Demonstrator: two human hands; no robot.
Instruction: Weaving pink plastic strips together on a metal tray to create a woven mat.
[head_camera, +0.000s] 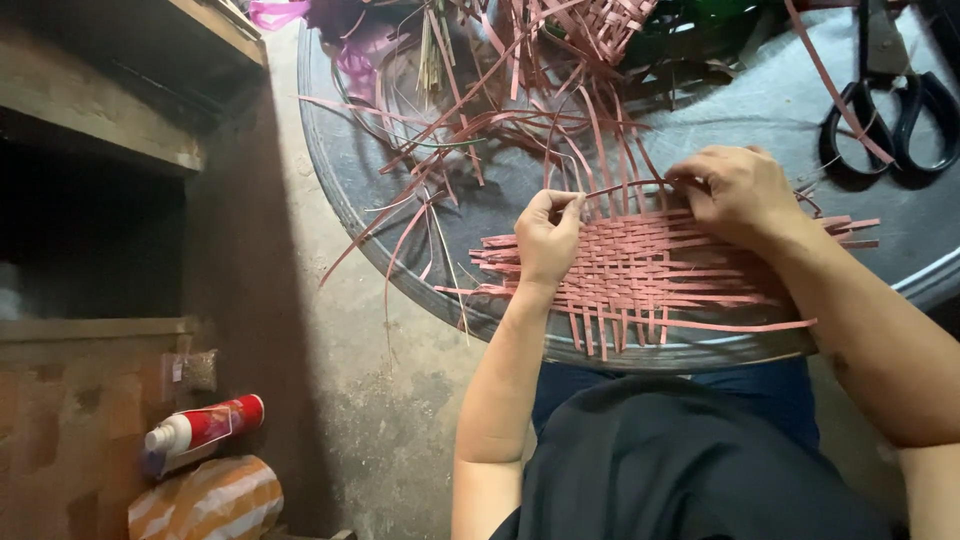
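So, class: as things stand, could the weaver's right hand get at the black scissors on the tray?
Probably yes. The scissors lie just beyond the right hand on the tray, with only one loose pink strip across them; the hand would have to let go of the weave.

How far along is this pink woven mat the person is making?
A flat patch of the pink woven mat already looks interlaced on the round tray. In hand: the left hand and right hand work a strip along its upper edge. Left to do: long loose strips stick out unwoven beyond the mat. Scissors lie untouched nearby.
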